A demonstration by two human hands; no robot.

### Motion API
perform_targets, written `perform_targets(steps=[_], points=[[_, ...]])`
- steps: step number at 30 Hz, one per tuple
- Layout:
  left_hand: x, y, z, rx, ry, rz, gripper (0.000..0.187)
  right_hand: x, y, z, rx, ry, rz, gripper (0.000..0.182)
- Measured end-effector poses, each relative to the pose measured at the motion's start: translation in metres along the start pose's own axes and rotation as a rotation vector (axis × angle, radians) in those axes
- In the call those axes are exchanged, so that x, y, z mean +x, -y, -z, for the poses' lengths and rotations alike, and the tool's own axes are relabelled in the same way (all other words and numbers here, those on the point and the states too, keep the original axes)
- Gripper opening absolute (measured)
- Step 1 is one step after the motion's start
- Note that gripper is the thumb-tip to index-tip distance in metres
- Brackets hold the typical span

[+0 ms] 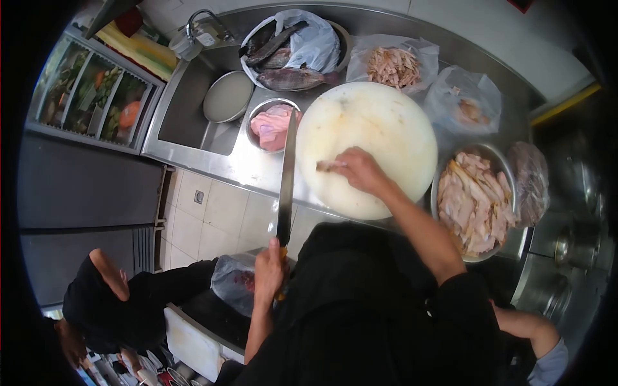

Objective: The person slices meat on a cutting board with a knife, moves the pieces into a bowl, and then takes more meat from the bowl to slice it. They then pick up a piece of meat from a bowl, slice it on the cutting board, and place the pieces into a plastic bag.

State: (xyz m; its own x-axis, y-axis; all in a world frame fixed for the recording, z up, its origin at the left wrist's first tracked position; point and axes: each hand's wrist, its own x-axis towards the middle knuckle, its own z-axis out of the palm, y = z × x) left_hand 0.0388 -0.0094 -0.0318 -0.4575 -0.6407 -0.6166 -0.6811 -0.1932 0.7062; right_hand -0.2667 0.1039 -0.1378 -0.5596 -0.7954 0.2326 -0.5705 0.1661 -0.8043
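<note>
- Knife [286,177] sits in the left hand [268,270], fingers clamped round its handle below the counter's near edge, the long blade reaching up past the left rim of the cutting board [380,122], kept off the meat.
- Right hand [360,170] presses a meat strip [327,166] flat near the board's near-left edge, fingers closed on it, seemingly to steady it.
- Metal bowl of sliced meat [473,202] stands at the board's right, within easy reach.
- Small bowl of pink meat [270,125] stands at the board's left, touching the sink [193,109] edge.
- Whole fish [293,77] lie in a basin at the counter's far edge.

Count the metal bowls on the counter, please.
4: fish bowl at the back, empty bowl in the sink, small meat bowl left of the board, large meat bowl right.
</note>
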Motion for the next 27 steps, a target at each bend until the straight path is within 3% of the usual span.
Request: perform_targets(steps=[4,7,10,13,16,19,27], points=[[0.004,0.005,0.004,0.046,0.038,-0.001,0.082,-0.03,0.011,0.013,0.262,-0.059,-0.418,0.016],[0.007,-0.002,0.007,0.087,0.09,-0.019,0.082,-0.045,0.016,0.022,0.218,-0.138,-0.486,0.023],[0.009,-0.007,0.007,0.114,0.129,-0.005,0.077,-0.064,0.017,0.018,-0.252,-0.384,-0.209,0.032],[0.012,-0.009,0.006,0.172,0.174,-0.031,0.069,-0.086,0.03,0.013,-0.287,-0.273,-0.256,0.046],[0.017,-0.001,0.005,0.25,0.22,-0.109,0.068,-0.096,0.052,0.012,-0.189,-0.492,-0.251,0.054],[0.012,-0.005,0.0,0.307,0.233,-0.135,0.069,-0.105,0.041,0.014,-0.205,-0.467,-0.27,0.06],[0.011,-0.002,-0.006,0.449,0.238,-0.186,0.073,-0.101,0.023,0.008,-0.15,-0.391,-0.2,0.033]])
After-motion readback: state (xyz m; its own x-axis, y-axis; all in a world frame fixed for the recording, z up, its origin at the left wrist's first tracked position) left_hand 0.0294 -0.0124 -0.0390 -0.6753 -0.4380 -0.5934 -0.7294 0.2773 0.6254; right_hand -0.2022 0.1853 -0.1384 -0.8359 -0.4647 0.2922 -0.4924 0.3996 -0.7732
